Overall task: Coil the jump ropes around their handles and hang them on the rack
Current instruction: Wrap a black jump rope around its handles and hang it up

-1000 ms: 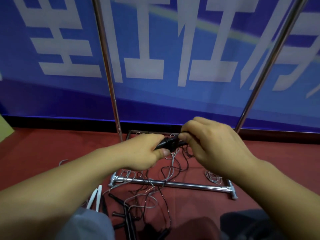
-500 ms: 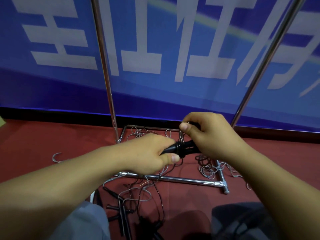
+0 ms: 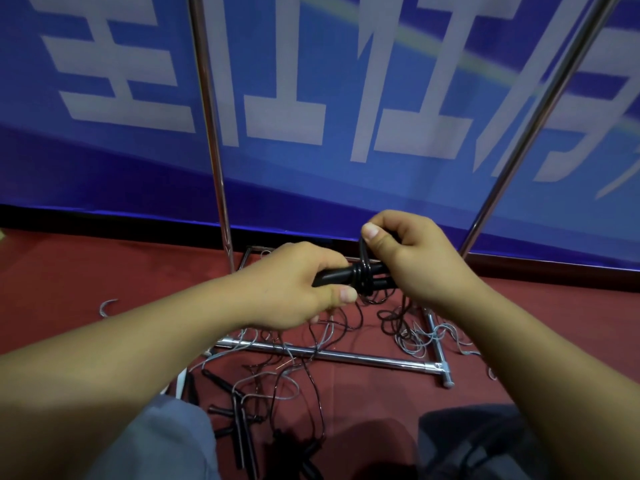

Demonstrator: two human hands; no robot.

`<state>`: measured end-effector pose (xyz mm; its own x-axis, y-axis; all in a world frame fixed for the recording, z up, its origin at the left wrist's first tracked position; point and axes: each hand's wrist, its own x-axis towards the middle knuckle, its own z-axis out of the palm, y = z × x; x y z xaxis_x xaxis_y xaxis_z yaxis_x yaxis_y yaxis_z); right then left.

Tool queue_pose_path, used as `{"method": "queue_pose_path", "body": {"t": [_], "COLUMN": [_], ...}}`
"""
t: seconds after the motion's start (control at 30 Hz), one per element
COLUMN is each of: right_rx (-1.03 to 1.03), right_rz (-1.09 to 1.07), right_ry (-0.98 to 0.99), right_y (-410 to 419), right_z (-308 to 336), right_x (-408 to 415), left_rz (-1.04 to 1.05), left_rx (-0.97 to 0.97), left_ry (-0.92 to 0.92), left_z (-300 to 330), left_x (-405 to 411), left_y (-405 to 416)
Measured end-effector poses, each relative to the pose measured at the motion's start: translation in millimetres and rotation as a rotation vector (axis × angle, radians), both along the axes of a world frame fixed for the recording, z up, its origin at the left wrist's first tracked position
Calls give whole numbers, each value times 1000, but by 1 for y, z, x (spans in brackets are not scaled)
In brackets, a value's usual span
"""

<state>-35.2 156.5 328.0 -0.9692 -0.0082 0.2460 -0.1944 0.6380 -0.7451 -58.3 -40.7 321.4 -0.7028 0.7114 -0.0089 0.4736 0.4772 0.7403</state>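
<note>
My left hand [image 3: 294, 289] is curled round a pair of black handles [image 3: 337, 277], thumb lying along their near side, holding them level in front of me above the floor; my right hand [image 3: 419, 258] meets them from the other end, and its grip is a pinch, thumb and forefinger pressed on a loop of black rope [image 3: 363, 271] lifted just above the handles; several turns of that rope already sit tight round the handles between my two hands, and the rest of it trails down from under my right palm to a loose heap on the red floor [image 3: 86, 271].

The rack [image 3: 346, 356] stands straight ahead; its two shiny poles rise out of the top of the view (the left one nearly upright, the right one leaning to the right in this wide lens), and its chrome foot bar lies across the floor below my hands, with a short cross piece at its right end; I cannot see the hanging rail.

More ropes [image 3: 415, 336], some black and some pale grey, lie tangled over and around the foot bar; nearer to me, between my knees, a cluster of spare black handles [image 3: 239, 410] lies in a jumble with cord looped through it; a small metal hook [image 3: 108, 306] lies alone on the floor well to the left of the rack; behind everything hangs a blue banner [image 3: 311, 81] with large white characters, its lower edge meeting a dark skirting strip at floor level.
</note>
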Motion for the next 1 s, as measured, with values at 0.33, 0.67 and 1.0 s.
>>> {"method": "queue_pose_path", "body": {"t": [0.33,0.67,1.0], "right_rx": [-58,8,-244], "right_rz": [-4,65,85], "right_ry": [-10,-160,-372], "right_y": [0,2,11], "right_z": [-3,2,9], "right_x": [0,3,-1], "left_rz": [-65,-115,-189], "left_rx": [-70,-182,-63], "left_ry": [63,-15,-55], "left_z": [7,8,5], "left_x": [6,6,4], "left_y": [1,0,-6]}}
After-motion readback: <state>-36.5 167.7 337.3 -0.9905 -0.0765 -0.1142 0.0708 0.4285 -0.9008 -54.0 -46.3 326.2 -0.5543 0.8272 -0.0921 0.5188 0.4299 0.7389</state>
